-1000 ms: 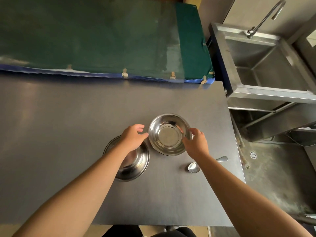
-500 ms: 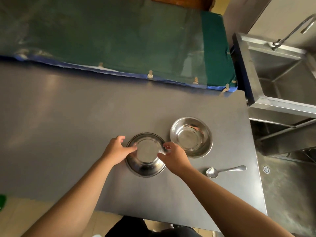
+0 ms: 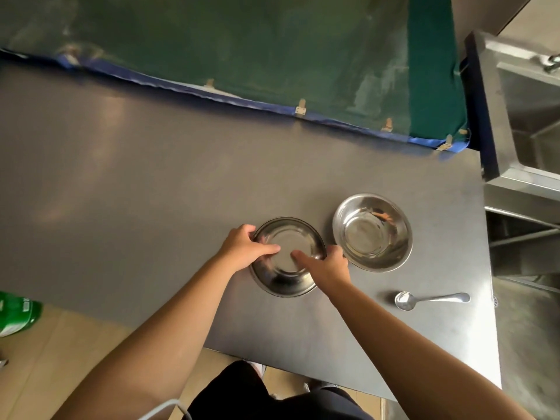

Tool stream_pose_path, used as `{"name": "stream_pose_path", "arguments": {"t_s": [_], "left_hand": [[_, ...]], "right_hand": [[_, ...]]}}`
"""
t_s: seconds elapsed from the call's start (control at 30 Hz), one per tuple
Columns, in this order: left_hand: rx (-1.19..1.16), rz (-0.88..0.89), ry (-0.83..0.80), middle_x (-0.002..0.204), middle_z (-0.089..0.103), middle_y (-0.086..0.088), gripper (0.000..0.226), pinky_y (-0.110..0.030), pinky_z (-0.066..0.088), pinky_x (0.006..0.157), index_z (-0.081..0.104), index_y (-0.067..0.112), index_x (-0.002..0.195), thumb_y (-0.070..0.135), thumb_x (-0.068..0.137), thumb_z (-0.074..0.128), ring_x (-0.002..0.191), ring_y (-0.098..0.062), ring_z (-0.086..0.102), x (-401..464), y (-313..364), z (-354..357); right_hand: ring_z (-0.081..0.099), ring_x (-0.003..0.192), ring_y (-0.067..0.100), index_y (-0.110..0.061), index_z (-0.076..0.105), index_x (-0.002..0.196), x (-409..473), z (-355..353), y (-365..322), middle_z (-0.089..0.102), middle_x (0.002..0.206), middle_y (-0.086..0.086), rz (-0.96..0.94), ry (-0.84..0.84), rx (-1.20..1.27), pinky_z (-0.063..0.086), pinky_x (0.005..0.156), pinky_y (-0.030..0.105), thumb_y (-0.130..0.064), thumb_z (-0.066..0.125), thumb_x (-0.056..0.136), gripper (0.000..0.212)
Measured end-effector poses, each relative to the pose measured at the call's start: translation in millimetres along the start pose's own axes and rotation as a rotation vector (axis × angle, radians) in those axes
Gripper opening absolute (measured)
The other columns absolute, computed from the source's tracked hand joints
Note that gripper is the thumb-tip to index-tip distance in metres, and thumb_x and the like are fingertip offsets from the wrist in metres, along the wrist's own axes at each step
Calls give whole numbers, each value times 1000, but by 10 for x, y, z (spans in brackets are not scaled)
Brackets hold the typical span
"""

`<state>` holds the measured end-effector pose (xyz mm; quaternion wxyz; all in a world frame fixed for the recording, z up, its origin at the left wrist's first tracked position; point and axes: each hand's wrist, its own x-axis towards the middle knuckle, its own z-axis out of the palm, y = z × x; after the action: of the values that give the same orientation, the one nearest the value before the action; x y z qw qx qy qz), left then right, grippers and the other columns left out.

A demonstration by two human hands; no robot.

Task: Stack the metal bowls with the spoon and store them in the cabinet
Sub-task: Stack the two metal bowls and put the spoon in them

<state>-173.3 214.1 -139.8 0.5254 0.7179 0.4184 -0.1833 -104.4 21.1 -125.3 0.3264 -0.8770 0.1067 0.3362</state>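
Observation:
Two metal bowls stand side by side on the steel table point(image 3: 151, 192). My left hand point(image 3: 244, 248) grips the left rim of the nearer, left bowl point(image 3: 286, 280), thumb reaching inside it. My right hand point(image 3: 325, 263) holds the same bowl's right rim, its forefinger lying across the inside. The right bowl point(image 3: 372, 231) sits upright and untouched, just beyond my right hand. A metal spoon point(image 3: 430, 299) lies on the table to the right of my right forearm, bowl end to the left.
A green mat with blue edging point(image 3: 242, 47) runs along the table's far side. A steel sink point(image 3: 527, 122) stands to the right, beyond the table's edge. A green bottle point(image 3: 16, 313) is on the floor at the left.
Both hands left the right bowl and moved to the left bowl, now gripping its rim on both sides. The view has shifted left, so the sink sits further right.

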Motion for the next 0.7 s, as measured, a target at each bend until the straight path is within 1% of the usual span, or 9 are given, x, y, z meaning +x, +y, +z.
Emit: {"name": "stream_pose_path", "arguments": {"t_s": [0.1,0.17,0.23,0.3,0.37,0.43,0.47,0.6,0.7], "left_hand": [[-28,-26,21,139,57,-2,95,-42,50,103,49,20,142,62,63,78,121,-21,59,29,33,7],[-9,-45,38,139,57,-2,89,-44,51,102,51,20,141,64,67,72,122,-23,59,34,50,-4],[-1,-58,38,138,58,-2,89,-44,51,102,52,20,141,65,66,71,122,-25,58,42,58,-18],[0,-63,28,135,59,-2,88,-43,52,101,55,19,136,65,63,72,120,-25,59,42,65,-37],[17,-57,30,125,62,-1,69,-43,52,99,63,22,114,65,61,71,115,-25,61,49,61,-56],[31,-46,53,111,63,0,44,-42,52,98,56,26,81,64,63,70,111,-27,62,56,49,-80],[24,-42,59,107,62,0,42,-41,52,98,53,27,74,64,64,69,109,-27,62,57,41,-104],[-39,-48,72,111,66,1,43,-42,54,96,61,29,86,66,66,66,105,-25,64,52,-9,-207],[-126,-68,74,106,71,-1,60,-41,57,92,70,23,103,69,65,63,99,-25,68,62,-53,-307]], "right_hand": [[47,126,32,-12,38,142,47,17,-4,45,139,12,45,7,99,42,105,49,-68,74,63,104],[54,117,31,-8,43,135,68,25,-13,50,130,12,109,8,189,47,100,49,-66,72,66,95],[61,99,28,-4,52,118,74,18,-27,59,111,9,169,7,251,55,90,50,-62,71,67,80],[64,78,23,-2,63,96,96,2,-36,66,91,10,202,-10,293,61,76,45,-51,70,71,56],[64,71,22,-5,68,88,119,-15,-60,67,85,11,253,-57,366,62,63,37,-42,69,73,40],[62,72,22,-7,67,94,141,-34,-97,65,86,10,309,-106,449,61,59,35,-39,69,76,36],[61,71,22,-8,67,94,148,-40,-128,64,84,9,329,-128,473,59,58,34,-38,68,77,34],[63,48,17,-13,68,77,139,-32,-246,64,59,0,336,-194,515,55,53,29,-27,64,79,14],[60,42,14,-12,67,74,92,15,-378,61,54,0,255,-196,492,55,56,30,-21,63,82,12]]}}
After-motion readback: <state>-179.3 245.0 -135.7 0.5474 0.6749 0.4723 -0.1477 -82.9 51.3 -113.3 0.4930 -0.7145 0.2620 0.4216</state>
